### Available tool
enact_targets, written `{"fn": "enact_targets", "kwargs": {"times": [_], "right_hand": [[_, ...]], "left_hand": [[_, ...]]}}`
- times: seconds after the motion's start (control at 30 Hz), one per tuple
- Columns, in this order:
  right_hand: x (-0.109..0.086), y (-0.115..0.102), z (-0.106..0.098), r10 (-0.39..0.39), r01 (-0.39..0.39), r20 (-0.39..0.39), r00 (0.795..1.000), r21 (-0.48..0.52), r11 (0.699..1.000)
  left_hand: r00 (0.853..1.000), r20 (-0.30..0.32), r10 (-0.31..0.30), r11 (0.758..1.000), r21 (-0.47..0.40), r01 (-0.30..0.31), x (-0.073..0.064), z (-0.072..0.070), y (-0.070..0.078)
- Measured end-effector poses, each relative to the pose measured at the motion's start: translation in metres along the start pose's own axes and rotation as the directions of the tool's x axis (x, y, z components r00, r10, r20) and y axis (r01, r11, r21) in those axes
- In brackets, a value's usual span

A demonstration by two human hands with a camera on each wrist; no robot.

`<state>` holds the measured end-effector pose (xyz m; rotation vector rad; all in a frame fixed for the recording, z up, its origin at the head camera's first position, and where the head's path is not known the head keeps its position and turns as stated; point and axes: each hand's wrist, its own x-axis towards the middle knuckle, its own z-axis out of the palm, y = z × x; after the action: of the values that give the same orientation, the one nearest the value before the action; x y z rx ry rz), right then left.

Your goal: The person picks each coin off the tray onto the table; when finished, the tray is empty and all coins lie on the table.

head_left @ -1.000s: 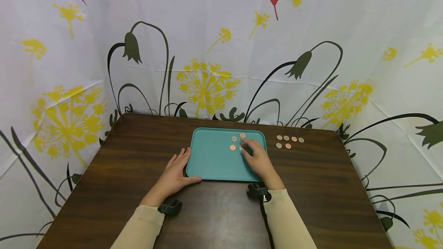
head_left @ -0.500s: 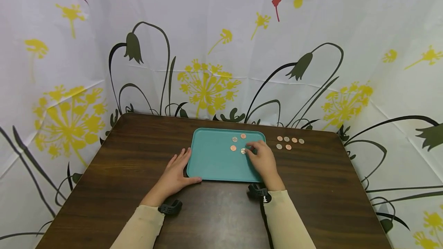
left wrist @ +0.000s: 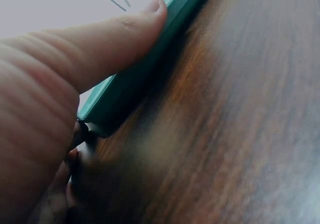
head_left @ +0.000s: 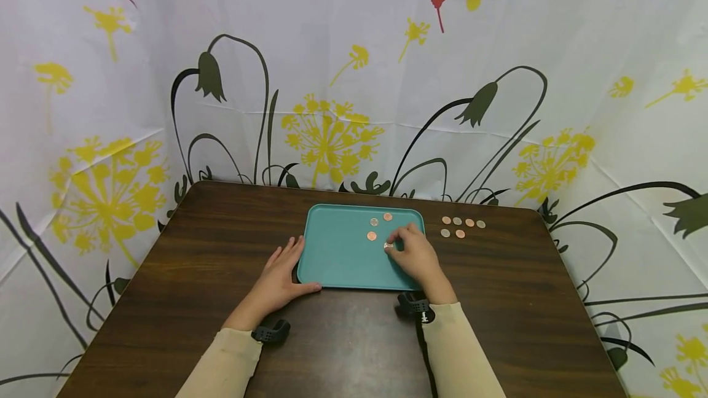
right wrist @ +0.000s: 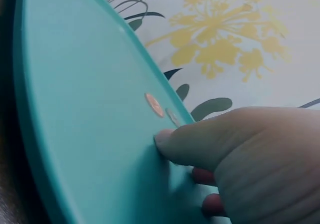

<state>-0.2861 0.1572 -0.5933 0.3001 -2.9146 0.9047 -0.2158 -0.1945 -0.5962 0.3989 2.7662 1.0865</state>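
A turquoise tray lies on the dark wooden table. My left hand is spread at its near-left corner, thumb along the front rim, straight fingers by the left side. In the left wrist view the thumb rests against the tray's edge. My right hand is low over the tray's right half and pinches a silver coin between thumb and fingers. In the right wrist view the hand hides that coin. Close by on the tray lie two copper coins, one nearer and one farther, and a silver coin.
Right of the tray, several copper and silver coins lie on the table in two rows, among them a copper coin and a silver coin. A white curtain printed with flowers hangs behind the table.
My right hand drew the silver coin slightly toward me on the tray, and its fingers have come together at the coin. The left hand stays at the tray's corner.
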Motion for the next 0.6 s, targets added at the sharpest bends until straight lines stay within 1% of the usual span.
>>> {"fn": "enact_targets", "kwargs": {"times": [0.2, 0.4, 0.5, 0.6], "right_hand": [[0.0004, 0.0007, -0.0017, -0.024, 0.023, 0.040, 0.999, 0.005, 1.000], [0.0003, 0.0017, -0.0021, -0.009, 0.009, 0.064, 0.998, 0.005, 1.000], [0.0006, 0.0027, -0.0017, 0.000, -0.002, 0.052, 0.999, 0.034, 0.999], [0.0002, 0.0047, -0.0004, 0.014, -0.015, 0.014, 1.000, 0.092, 0.996]], "left_hand": [[1.000, -0.001, 0.000, 1.000, -0.008, 0.000, 0.0003, -0.0001, -0.0004], [1.000, -0.001, 0.001, 1.000, -0.009, -0.001, 0.0004, -0.0001, -0.0003], [1.000, -0.001, -0.002, 1.000, -0.011, 0.002, 0.0003, 0.0000, -0.0005], [1.000, -0.002, -0.003, 1.000, -0.007, 0.003, 0.0000, 0.0001, -0.0008]]}}
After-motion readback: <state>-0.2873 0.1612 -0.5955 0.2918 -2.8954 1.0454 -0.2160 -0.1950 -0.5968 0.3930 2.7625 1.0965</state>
